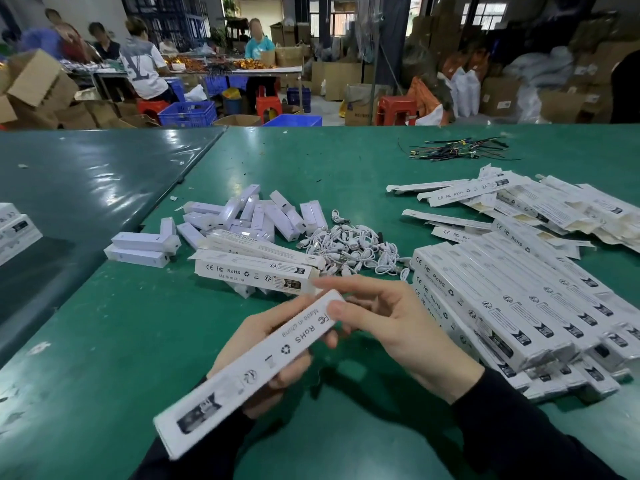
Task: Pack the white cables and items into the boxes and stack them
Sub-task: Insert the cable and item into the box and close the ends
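A long white printed box (242, 379) lies slanted across my hands above the green table (104, 341). My left hand (266, 351) grips it from underneath around its middle. My right hand (388, 323) pinches its far end with thumb and fingers. A heap of coiled white cables (353, 247) lies in the middle of the table. Left of the cables is a pile of small white bar-shaped items (249, 216). Two more printed boxes (256, 268) lie just beyond my hands. Packed boxes are stacked in rows (512, 306) at my right.
Flat unfolded boxes (519, 202) spread at the far right. A tangle of dark wires (457, 150) lies near the table's far edge. A darker table (86, 181) adjoins on the left with boxes (14, 230) at its edge. People work at benches beyond, among blue crates and cartons.
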{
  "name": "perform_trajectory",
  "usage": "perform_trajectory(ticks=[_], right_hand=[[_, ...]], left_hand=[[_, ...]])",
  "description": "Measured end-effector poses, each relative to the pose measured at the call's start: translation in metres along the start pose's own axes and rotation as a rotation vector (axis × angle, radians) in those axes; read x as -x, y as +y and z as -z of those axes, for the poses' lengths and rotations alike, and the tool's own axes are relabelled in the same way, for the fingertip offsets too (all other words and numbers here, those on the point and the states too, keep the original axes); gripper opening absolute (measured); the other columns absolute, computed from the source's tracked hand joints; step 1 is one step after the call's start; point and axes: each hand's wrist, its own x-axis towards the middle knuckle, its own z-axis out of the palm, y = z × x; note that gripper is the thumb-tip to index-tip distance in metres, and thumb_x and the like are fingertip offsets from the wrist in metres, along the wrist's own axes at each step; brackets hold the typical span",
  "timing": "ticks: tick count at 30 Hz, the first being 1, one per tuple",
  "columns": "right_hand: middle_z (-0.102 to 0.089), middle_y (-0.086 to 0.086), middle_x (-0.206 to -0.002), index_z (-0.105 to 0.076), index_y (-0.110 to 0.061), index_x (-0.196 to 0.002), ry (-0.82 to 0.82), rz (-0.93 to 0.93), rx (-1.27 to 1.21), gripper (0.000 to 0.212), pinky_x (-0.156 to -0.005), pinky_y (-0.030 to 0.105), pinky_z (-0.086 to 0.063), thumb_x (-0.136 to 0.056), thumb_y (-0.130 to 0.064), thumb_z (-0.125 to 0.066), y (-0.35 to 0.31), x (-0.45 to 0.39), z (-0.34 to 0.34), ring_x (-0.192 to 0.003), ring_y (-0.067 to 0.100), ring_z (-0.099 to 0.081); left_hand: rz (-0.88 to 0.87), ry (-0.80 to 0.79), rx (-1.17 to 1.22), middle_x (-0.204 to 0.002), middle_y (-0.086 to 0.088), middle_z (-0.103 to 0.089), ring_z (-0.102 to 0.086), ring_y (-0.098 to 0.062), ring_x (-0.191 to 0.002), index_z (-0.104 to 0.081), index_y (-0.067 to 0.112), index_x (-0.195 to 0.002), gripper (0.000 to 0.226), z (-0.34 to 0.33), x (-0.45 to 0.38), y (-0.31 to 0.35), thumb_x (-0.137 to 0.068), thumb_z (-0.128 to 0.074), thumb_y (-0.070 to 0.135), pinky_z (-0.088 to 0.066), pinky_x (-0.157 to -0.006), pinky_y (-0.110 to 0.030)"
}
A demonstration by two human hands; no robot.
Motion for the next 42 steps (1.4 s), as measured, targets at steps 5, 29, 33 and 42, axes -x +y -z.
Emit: perform_trajectory(ticks=[5, 29, 33, 42], right_hand=[[-0.073, 0.01, -0.087, -0.079, -0.012, -0.085, 0.287, -0.197, -0.231, 0.017, -0.057, 0.018, -0.051, -0.075, -0.024, -0.074, 0.008, -0.004, -0.001, -0.067, 0.01, -0.062], [-0.069, -0.02, -0.116, -0.067, -0.038, -0.116, 0.23, -0.05, -0.073, 0.033, -0.095, 0.03, -0.053, -0.101, -0.014, -0.049, 0.038, 0.021, -0.056, -0.112, 0.007, -0.062], [-0.068, -0.013, -0.123, -0.066, -0.021, -0.124, 0.375, 0.0, -0.185, 0.03, -0.088, 0.023, -0.055, -0.103, -0.017, -0.045, 0.035, 0.013, -0.046, -0.116, 0.008, -0.062], [-0.072, -0.007, -0.114, -0.069, -0.015, -0.117, 0.458, 0.033, -0.182, 0.028, -0.079, 0.023, -0.057, -0.102, -0.014, -0.045, 0.032, 0.01, -0.03, -0.106, 0.014, -0.068]], left_hand=[[-0.202, 0.396, 0.023, -0.071, -0.014, -0.066, -0.057, -0.02, -0.045, -0.071, 0.012, -0.094, 0.071, 0.006, -0.007, -0.008, -0.095, -0.021, 0.063, -0.047, -0.042, -0.023], [-0.985, 0.949, -0.161, -0.105, 0.004, -0.075, -0.07, -0.014, -0.102, -0.057, 0.018, -0.124, 0.03, 0.012, -0.012, -0.007, -0.095, -0.063, 0.016, -0.058, -0.077, -0.025], [-1.007, 0.952, -0.21, -0.103, 0.018, -0.073, -0.067, 0.0, -0.096, -0.064, 0.024, -0.12, 0.023, 0.014, -0.012, -0.004, -0.099, -0.055, 0.02, -0.058, -0.074, -0.021], [-0.924, 0.894, -0.168, -0.111, -0.006, -0.072, -0.069, -0.022, -0.102, -0.07, 0.016, -0.108, 0.019, 0.018, -0.011, -0.004, -0.097, -0.055, 0.021, -0.059, -0.073, -0.027]])
